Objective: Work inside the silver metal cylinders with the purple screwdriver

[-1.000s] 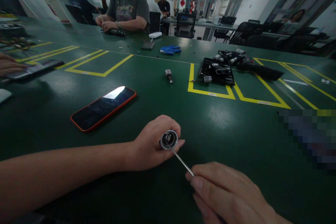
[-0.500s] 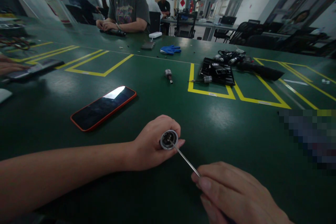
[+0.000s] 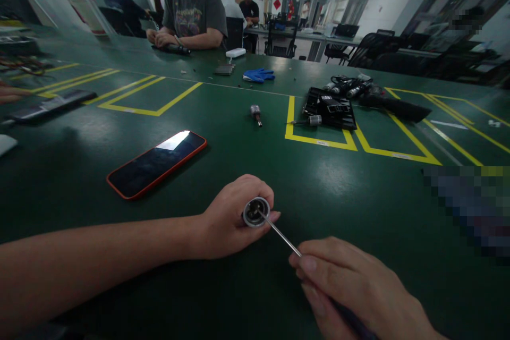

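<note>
My left hand point(image 3: 235, 218) is wrapped round a cylindrical part with a silvery rim point(image 3: 250, 221), its open end turned towards me. Dark inner parts show inside that end; the rest of the cylinder is hidden by my fingers. Between thumb and fingers, my right hand point(image 3: 342, 276) grips a screwdriver point(image 3: 283, 237) with a thin metal shaft and a dark handle. The shaft's tip reaches into the cylinder's open end; what it touches there I cannot make out. Beyond my hands a small metal-bodied part point(image 3: 255, 115) lies on the green table point(image 3: 239, 159).
A phone in an orange case point(image 3: 157, 164) lies left of centre. Black trays point(image 3: 330, 109), a second metal part point(image 3: 314, 120) and several dark cylindrical devices point(image 3: 350, 85) sit at the right. A blue glove point(image 3: 258, 75) lies farther back. A co-worker point(image 3: 195, 16) sits across the table.
My right hand and the screwdriver have shifted a little right, then slightly up, showing more of the dark handle. The shaft's tip has moved within the cylinder's opening. My left hand stays put.
</note>
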A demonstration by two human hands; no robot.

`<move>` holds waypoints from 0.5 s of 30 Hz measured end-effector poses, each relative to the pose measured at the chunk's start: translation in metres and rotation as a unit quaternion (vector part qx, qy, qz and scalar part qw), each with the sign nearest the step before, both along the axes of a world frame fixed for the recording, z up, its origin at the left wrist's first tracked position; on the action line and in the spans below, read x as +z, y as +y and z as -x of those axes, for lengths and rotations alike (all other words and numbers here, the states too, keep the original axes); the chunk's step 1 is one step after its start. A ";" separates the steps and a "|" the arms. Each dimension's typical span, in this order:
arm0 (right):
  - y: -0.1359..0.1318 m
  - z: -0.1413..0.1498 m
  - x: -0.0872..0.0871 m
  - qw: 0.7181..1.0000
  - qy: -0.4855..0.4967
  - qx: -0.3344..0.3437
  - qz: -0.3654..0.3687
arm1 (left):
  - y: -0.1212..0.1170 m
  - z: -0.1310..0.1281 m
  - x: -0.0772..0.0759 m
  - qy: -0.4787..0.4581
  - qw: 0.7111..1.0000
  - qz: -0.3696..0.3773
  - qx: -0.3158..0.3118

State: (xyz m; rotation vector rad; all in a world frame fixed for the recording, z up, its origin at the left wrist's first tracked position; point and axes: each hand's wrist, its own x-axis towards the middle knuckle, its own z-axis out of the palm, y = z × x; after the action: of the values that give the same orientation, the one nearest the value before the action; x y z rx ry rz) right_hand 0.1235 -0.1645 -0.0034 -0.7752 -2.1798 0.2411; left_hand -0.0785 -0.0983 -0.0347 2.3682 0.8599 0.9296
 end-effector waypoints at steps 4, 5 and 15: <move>0.000 -0.002 -0.002 0.999 0.009 0.030 -0.013 | 0.000 0.000 0.000 -0.003 1.000 0.000 -0.008; 0.000 -0.003 -0.003 0.999 0.010 0.037 -0.011 | 0.000 0.000 0.000 -0.004 1.000 0.000 -0.008; 0.001 -0.005 0.001 1.000 0.009 0.015 0.002 | 0.000 0.001 -0.001 -0.001 1.000 -0.006 -0.016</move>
State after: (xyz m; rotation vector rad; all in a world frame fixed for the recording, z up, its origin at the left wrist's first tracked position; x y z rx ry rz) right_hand 0.1283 -0.1634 -0.0028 -0.7399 -2.1758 0.2671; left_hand -0.0796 -0.0980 -0.0361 2.3849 0.8149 0.9257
